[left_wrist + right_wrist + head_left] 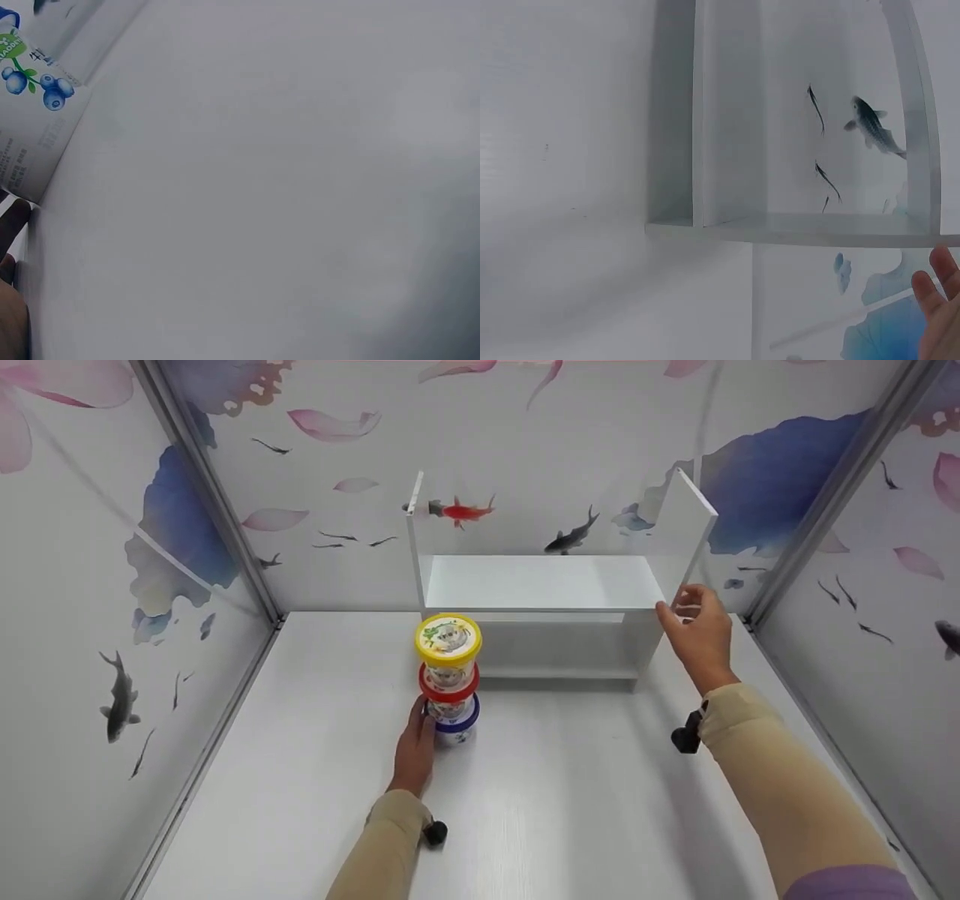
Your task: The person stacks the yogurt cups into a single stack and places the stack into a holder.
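Note:
Three white tubs stand stacked in front of the shelf's left end. The top tub has a yellow lid (448, 639), the middle one a red lid (449, 682), the bottom one a blue lid (454, 718). My left hand (412, 750) rests its extended fingers against the left side of the bottom tub. In the left wrist view, fingertips (19, 214) lie right at the lower edge of the tub with blueberries (52, 94). My right hand (701, 634), fingers loosely bent, is at the right side panel (679, 529) of the white shelf, fingertips (926, 289) beside its outer face.
The white shelf unit (544, 585) has tall side panels, a middle board and a lower compartment (555, 649). It stands toward the back of the white table (540, 795). Walls printed with fish and petals enclose the table on the left, back and right.

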`<action>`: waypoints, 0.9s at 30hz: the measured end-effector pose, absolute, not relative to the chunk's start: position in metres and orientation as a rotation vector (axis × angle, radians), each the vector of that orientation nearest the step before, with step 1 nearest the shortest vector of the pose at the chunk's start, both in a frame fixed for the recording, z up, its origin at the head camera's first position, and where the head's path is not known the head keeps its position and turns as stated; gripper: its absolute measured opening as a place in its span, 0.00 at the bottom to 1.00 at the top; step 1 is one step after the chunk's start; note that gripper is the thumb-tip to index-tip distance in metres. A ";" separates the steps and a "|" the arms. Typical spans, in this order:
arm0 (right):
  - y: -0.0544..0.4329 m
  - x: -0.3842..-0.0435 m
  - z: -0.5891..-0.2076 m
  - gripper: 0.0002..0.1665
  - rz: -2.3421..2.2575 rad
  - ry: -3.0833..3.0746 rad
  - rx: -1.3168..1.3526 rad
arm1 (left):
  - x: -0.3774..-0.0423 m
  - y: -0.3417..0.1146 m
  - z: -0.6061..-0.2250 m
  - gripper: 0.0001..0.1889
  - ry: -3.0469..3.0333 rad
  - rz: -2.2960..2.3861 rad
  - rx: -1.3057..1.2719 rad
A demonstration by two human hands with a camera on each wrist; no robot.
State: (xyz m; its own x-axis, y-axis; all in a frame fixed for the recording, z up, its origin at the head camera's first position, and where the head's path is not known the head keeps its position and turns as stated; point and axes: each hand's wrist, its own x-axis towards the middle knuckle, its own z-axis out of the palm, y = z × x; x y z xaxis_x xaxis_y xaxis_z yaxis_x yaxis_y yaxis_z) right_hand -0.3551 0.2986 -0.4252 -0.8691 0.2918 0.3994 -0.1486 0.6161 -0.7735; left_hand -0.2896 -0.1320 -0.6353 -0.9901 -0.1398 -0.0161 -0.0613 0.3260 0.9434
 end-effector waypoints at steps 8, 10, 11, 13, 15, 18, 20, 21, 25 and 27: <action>0.303 -0.366 -0.429 0.38 1.203 -2.365 -0.156 | -0.290 -0.135 -0.638 0.39 -2.497 -1.747 0.154; 0.304 -0.369 -0.430 0.38 1.212 -2.381 -0.155 | -0.290 -0.134 -0.639 0.41 -2.499 -1.749 0.151; 0.303 -0.370 -0.431 0.39 1.220 -2.387 -0.154 | -0.291 -0.134 -0.639 0.42 -2.497 -1.751 0.150; 0.303 -0.372 -0.431 0.39 1.235 -2.396 -0.155 | -0.291 -0.134 -0.639 0.43 -2.499 -1.765 0.157; 0.303 -0.374 -0.432 0.39 1.250 -2.395 -0.162 | -0.291 -0.134 -0.639 0.44 -2.496 -1.777 0.152; 0.302 -0.377 -0.433 0.39 1.271 -2.386 -0.188 | -0.292 -0.134 -0.639 0.46 -2.503 -1.778 0.151; 0.302 -0.380 -0.434 0.38 1.284 -2.385 -0.211 | -0.293 -0.134 -0.639 0.47 -2.507 -1.782 0.164; 0.301 -0.381 -0.434 0.39 1.294 -2.385 -0.221 | -0.293 -0.134 -0.639 0.47 -2.511 -1.781 0.173; 0.299 -0.385 -0.435 0.38 1.331 -2.387 -0.261 | -0.292 -0.134 -0.638 0.45 -2.504 -1.789 0.170; 0.298 -0.387 -0.435 0.38 1.350 -2.387 -0.279 | -0.291 -0.134 -0.638 0.42 -2.498 -1.795 0.154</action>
State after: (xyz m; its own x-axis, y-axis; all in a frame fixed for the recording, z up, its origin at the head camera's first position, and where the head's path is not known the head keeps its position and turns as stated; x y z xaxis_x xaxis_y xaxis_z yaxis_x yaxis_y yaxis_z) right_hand -0.3869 0.2984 -0.4350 -0.9073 0.3526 0.2293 -0.0149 0.5180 -0.8553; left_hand -0.2911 -0.1337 -0.6379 -0.9931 -0.1171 -0.0083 -0.0453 0.3165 0.9475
